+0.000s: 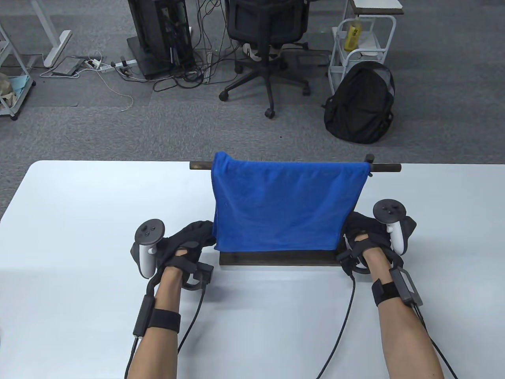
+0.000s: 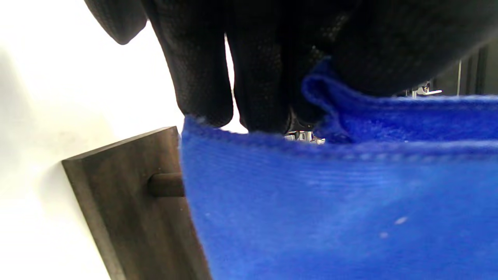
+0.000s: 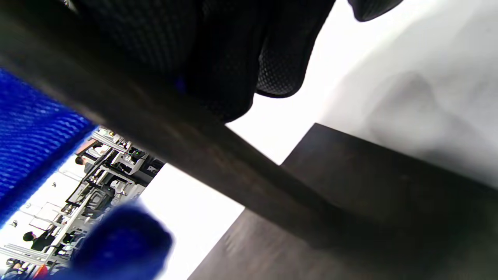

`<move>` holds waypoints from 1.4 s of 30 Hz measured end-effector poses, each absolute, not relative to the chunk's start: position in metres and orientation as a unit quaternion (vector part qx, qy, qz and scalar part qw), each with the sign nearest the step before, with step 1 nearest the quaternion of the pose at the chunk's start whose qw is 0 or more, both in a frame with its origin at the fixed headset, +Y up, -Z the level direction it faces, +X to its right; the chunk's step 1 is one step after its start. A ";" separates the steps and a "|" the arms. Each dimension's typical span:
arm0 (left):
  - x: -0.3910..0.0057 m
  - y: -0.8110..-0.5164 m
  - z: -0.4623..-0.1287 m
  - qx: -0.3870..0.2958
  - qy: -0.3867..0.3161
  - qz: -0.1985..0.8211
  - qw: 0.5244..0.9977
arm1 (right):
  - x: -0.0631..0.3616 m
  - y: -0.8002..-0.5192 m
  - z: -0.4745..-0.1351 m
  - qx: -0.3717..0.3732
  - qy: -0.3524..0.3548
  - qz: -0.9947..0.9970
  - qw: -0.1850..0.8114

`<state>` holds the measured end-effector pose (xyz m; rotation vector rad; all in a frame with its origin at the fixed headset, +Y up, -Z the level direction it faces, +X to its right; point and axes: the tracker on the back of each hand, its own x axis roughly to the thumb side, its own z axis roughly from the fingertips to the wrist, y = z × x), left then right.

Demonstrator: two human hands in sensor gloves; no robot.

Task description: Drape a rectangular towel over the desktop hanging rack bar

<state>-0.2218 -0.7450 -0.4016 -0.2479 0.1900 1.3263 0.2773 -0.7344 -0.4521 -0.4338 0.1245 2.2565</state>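
Observation:
A blue rectangular towel (image 1: 284, 205) hangs over the dark bar (image 1: 386, 167) of the desktop rack, reaching down to the rack's wooden base (image 1: 276, 259). My left hand (image 1: 193, 241) is at the towel's lower left corner. In the left wrist view its fingers (image 2: 202, 77) pinch a fold of the towel (image 2: 330, 214) beside the base (image 2: 128, 194). My right hand (image 1: 361, 233) is at the lower right corner, fingertips hidden behind the cloth. In the right wrist view its curled fingers (image 3: 233, 58) lie behind the rack's dark post (image 3: 194, 144), with a sliver of blue between them.
The rack stands near the far edge of the white table (image 1: 79, 221). Beyond the edge, on the floor, are an office chair (image 1: 268, 35), a black backpack (image 1: 361, 104) and a white cart (image 1: 363, 39). Glove cables trail back along both forearms.

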 end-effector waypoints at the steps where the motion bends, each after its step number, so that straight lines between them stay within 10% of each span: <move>1: -0.222 -0.746 -0.402 -0.115 0.088 0.611 0.778 | 0.278 -0.735 -0.451 -0.174 0.047 0.896 0.407; 19: -0.242 -0.737 -0.398 -0.088 0.126 0.616 0.773 | 0.313 -0.721 -0.431 -0.207 0.020 0.871 0.445; 28: -0.254 -0.625 -0.362 0.147 0.099 0.526 0.832 | 0.336 -0.608 -0.373 -0.149 -0.197 0.847 0.470; 36: -0.194 -0.518 -0.293 0.392 -0.036 0.315 0.864 | 0.265 -0.527 -0.312 0.018 -0.340 0.873 0.349; 42: -0.138 -0.513 -0.290 0.375 -0.111 0.176 0.904 | 0.204 -0.514 -0.300 0.073 -0.332 0.917 0.210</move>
